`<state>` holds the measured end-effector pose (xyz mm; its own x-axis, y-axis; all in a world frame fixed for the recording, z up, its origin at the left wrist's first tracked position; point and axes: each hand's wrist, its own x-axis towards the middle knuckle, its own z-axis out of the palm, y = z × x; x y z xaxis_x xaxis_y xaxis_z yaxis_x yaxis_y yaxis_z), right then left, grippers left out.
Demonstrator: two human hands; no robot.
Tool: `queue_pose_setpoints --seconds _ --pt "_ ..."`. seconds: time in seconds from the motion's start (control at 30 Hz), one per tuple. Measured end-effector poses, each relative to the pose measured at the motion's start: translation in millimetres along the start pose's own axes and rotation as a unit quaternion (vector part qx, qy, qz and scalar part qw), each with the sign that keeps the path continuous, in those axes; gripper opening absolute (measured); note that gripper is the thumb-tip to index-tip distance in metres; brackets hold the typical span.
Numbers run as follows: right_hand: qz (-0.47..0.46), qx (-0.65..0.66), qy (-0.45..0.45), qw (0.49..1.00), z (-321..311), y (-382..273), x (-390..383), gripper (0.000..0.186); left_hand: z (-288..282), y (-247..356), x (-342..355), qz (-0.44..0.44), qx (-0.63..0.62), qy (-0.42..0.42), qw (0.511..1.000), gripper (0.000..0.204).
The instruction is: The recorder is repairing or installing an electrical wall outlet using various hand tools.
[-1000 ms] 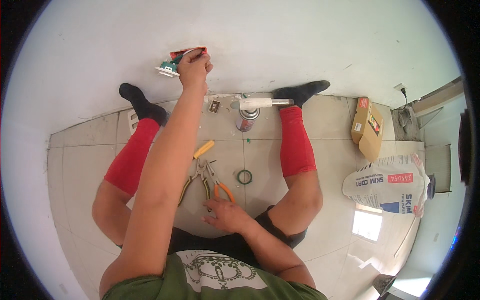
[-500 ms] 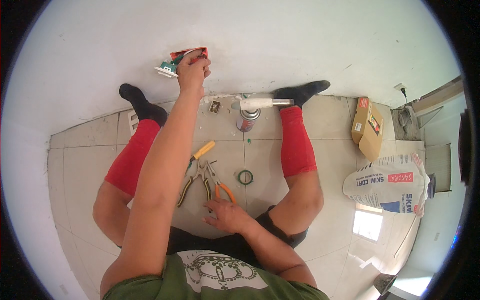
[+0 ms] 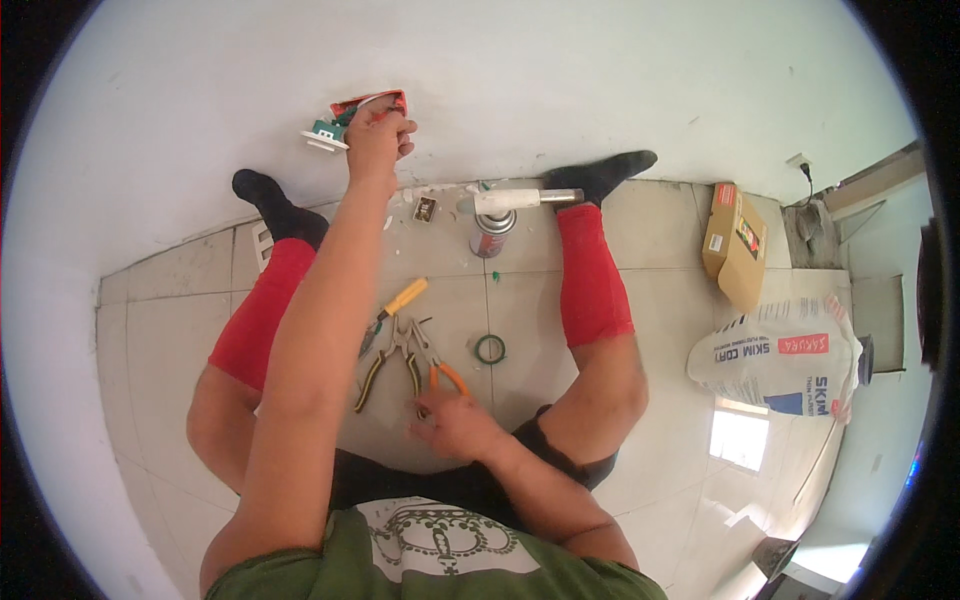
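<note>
We see the left hand (image 3: 378,140) raised to the wall, gripping the red box (image 3: 368,104) there — fingers closed, what they pinch seems a wire | right hand (image 3: 447,424) low on the floor, fingers loose on the orange pliers (image 3: 436,368) | tape ring (image 3: 489,349) just beside — torch (image 3: 505,201) by the wall.

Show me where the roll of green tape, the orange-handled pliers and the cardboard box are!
roll of green tape (image 3: 489,349), head view, on its ring.
orange-handled pliers (image 3: 446,375), head view, on an orange handle.
cardboard box (image 3: 735,245), head view, on its top face.
</note>
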<state>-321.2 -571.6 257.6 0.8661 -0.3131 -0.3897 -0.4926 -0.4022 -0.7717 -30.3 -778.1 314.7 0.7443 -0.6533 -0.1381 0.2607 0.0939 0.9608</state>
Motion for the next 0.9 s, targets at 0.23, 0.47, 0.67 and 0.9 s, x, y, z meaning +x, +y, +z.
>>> queue_pose_setpoints --seconds 0.23,0.47,0.67,0.9 --pt "0.031 0.192 0.158 0.968 -23.5 -2.8 4.5 0.036 -2.8 3.4 10.1 -0.006 -0.026 -0.018 0.999 0.023" --pt "0.017 0.077 0.07 0.994 -12.2 -3.9 -0.2 0.04 3.0 -5.1 10.9 0.0 -0.076 0.019 0.997 0.017" --pt "0.006 0.089 0.047 0.995 -4.8 1.8 -2.3 0.043 17.9 4.0 24.7 -0.06 -0.122 0.102 0.985 0.008" --pt "-0.017 0.062 0.087 0.994 -2.3 2.7 -4.8 0.044 8.9 12.4 39.6 -0.185 -0.207 0.071 0.958 0.013"
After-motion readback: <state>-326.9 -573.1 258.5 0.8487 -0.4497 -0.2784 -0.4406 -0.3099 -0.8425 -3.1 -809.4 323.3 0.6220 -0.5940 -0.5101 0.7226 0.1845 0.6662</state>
